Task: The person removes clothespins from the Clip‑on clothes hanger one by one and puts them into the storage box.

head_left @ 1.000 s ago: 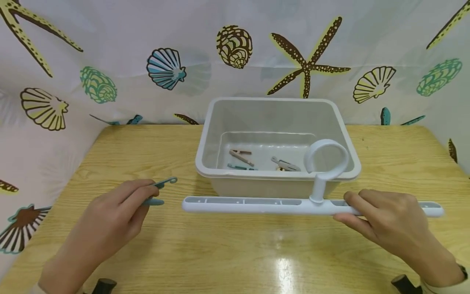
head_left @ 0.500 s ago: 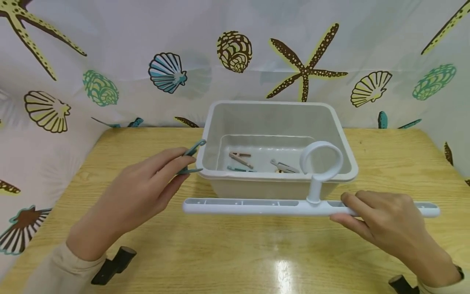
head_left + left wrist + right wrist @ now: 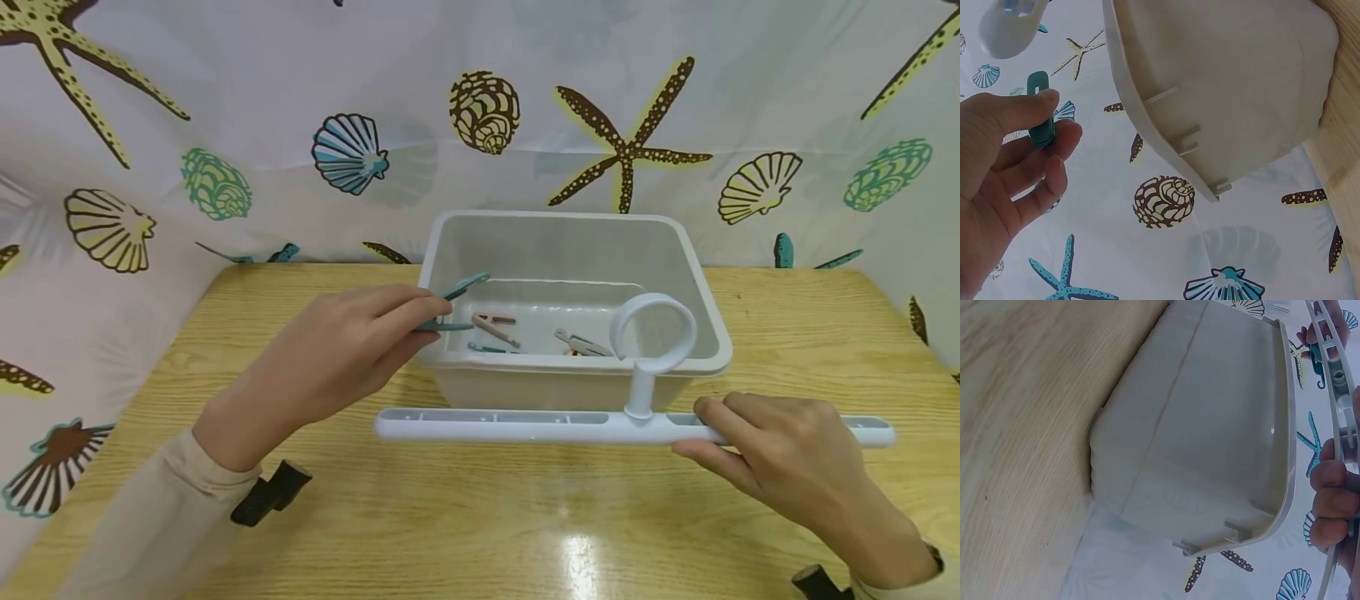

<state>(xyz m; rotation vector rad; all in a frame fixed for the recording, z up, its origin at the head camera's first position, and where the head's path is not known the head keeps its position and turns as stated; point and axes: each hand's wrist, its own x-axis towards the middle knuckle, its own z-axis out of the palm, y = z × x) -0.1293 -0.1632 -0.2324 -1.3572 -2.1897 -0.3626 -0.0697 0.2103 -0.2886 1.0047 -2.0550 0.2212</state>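
The left hand (image 3: 337,350) pinches a teal peg (image 3: 450,304) just over the left rim of the white tub (image 3: 697,275). The right hand (image 3: 787,454) curls around the white hanger bar (image 3: 510,425), close in front of the tub. The bench (image 3: 480,533) lies bare nearer the person.

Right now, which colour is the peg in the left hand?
Teal. The peg, pinched by the left hand, shows best in the head view.

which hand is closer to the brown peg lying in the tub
Left. The left hand, pinching a teal peg, reaches over the tub rim beside the brown peg; the right hand grips the hanger bar in front.
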